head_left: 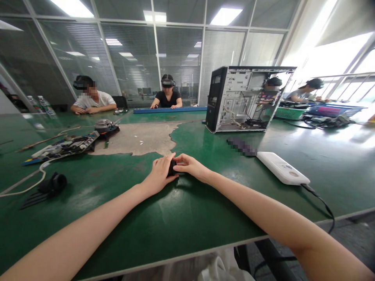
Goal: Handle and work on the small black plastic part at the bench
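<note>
Small black part [172, 168], long axis hidden, at the green desk [205, 212]: left hand [158, 171], grip curled round it; right hand [191, 166], grip pinching its right side.

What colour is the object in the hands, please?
The object is black, seen best in the head view.

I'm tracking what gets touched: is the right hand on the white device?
No, the right hand is at the small black object with the left hand, and the white device lies apart.
</note>
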The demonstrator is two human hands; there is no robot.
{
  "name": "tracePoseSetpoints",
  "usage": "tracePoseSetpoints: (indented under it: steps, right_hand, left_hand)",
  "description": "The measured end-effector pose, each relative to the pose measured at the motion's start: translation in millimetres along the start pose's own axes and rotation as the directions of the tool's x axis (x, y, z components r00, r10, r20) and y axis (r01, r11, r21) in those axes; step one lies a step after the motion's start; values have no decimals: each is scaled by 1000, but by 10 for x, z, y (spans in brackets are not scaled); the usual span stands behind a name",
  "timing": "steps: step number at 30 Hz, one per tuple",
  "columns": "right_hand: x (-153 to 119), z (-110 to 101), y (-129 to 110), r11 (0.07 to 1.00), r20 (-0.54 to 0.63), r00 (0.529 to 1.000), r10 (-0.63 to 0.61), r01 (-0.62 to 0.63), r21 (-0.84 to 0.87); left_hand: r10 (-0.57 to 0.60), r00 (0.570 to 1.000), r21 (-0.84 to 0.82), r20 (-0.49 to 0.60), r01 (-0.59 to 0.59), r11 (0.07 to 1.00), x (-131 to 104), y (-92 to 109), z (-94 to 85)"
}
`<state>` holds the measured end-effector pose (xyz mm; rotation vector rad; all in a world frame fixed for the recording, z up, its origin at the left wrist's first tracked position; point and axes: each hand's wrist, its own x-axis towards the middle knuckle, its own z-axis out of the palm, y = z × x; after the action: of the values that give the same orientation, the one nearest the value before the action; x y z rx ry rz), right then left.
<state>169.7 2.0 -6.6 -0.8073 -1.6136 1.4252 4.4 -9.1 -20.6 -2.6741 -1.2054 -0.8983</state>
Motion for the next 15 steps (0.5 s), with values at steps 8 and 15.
tracePoseSetpoints:
  steps: [8,15]
  right_hand:
    - [-19,13,-1,996,8,997,-82,82,-46]
    - [71,-2,113,986,-63,995,-77,67,-150]
  left_hand:
    - [4,1000,-26,3,-4,1000,1,0,-1]
    - [-22,1000,-53,-10,22,998,3,-16,12]
